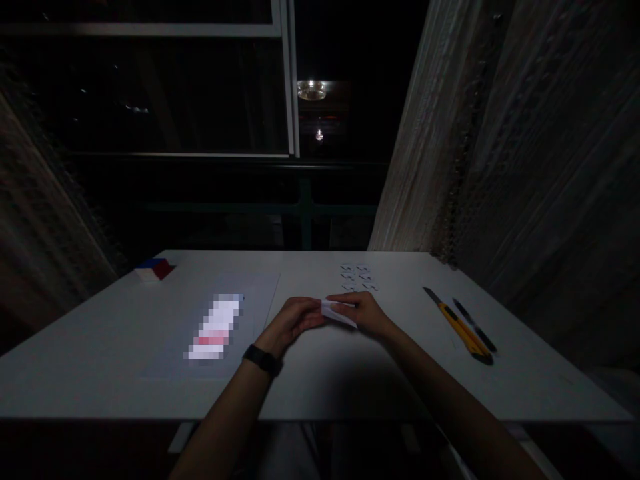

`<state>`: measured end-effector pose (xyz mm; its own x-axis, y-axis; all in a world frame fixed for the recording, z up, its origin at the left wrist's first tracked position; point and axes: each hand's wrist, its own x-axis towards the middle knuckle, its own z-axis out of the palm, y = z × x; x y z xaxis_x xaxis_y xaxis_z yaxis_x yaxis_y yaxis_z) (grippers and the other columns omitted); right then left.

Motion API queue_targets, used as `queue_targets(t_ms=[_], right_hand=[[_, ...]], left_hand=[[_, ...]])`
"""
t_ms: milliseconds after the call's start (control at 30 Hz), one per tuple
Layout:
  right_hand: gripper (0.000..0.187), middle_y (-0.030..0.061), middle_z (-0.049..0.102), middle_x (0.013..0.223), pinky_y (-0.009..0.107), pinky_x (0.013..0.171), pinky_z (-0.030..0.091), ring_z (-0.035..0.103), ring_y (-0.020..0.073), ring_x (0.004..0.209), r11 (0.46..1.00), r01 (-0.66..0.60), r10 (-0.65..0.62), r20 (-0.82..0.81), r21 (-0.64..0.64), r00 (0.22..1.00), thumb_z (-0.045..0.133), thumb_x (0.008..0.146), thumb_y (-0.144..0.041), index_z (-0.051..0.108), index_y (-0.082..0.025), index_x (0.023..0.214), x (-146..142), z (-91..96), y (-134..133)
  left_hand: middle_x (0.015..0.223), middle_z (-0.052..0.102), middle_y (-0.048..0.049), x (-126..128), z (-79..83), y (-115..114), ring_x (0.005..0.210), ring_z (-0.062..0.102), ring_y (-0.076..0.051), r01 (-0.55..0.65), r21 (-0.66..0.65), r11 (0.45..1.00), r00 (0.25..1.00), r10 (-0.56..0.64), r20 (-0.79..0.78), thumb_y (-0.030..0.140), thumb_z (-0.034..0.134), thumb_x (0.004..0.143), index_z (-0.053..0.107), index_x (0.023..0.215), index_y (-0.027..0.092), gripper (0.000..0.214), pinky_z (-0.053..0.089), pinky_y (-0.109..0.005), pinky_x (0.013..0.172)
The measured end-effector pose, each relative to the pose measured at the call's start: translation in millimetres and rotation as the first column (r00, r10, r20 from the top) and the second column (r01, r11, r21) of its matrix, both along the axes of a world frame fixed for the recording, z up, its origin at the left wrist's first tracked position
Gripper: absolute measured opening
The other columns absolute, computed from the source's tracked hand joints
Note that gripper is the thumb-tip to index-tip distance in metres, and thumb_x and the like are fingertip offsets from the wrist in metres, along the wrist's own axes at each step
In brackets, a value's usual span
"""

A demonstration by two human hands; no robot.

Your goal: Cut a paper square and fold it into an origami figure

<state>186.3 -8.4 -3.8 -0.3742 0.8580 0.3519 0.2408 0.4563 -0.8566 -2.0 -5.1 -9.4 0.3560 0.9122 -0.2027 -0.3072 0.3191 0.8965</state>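
Note:
Both hands meet above the middle of the white table. Between them is a small piece of white paper, tilted down to the right. My left hand, with a dark band on the wrist, pinches the paper's left end. Fingers of my right hand close over its top and right part. Just beyond the hands lie several small white pieces with dark marks, set out in two columns. Whether the paper is folded is hard to make out in the dim light.
On the left a bright, pixelated phone-like screen lies on a large pale sheet. A blue, white and red cube sits at the far left corner. A yellow utility knife and a dark pen lie on the right.

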Motion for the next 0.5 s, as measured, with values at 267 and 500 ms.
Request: queue_targets(t_ms=[267,500], right_hand=[[0.034,0.0072,0.069,0.092,0.035,0.077,0.047,0.062,0.0227,0.087,1.000,0.015,-0.015,-0.016,0.003,1.000,0.061,0.071,-0.040,0.067,-0.017,0.094,1.2,0.1,3.8],[0.036,0.0069,0.069,0.087,0.035,0.073,0.048,0.063,0.0237,0.082,0.998,0.042,-0.042,0.000,-0.038,0.999,0.062,0.068,-0.043,0.069,-0.017,0.091,2.8,-5.0,8.3]], left_hand=[[0.081,0.067,-0.0135,-0.8,-0.2,0.2,0.076,0.064,-0.020,-0.009,0.031,0.999,0.998,0.007,0.067,0.014,0.060,0.069,0.064,0.085,0.005,0.019,0.052,-0.029,0.074],[0.076,0.067,-0.0143,2.4,0.7,1.2,0.070,0.065,-0.020,-0.023,0.050,0.998,0.999,0.022,0.023,0.019,0.063,0.067,0.063,0.081,0.004,0.020,0.053,-0.031,0.070]])
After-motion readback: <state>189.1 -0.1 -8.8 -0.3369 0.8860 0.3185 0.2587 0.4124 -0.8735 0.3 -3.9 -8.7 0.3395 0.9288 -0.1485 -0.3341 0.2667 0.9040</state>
